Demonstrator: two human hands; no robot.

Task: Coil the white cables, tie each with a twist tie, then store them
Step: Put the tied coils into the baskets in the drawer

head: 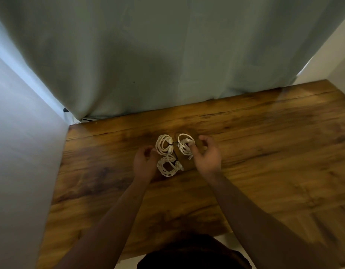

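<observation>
Three white coils lay close together on the wooden table (265, 152), well in from its edges: a far-left coil (164, 145), a near coil (168, 166) just below it, and a right coil (185, 145) beside them. A dark tie (171, 145) crossed the far-left coil, and another dark tie (175, 161) showed at the near coil's upper right, so those two looked coiled and tied. On the right coil no tie could be made out; the right hand (207, 156) hid part of it, with a fingertip at the coil's right side, the other fingers curled and loose above the table, grasping nothing that could be seen. The left hand (145, 162) hovered just left of the two tied coils, fingers half curled and empty, apparently not touching them. Judged from this, the coiling was finished and the tying done for at least two of three. The storing was still left: no box, drawer or bag was in view, only a grey-green curtain (167, 55) behind the table.
</observation>
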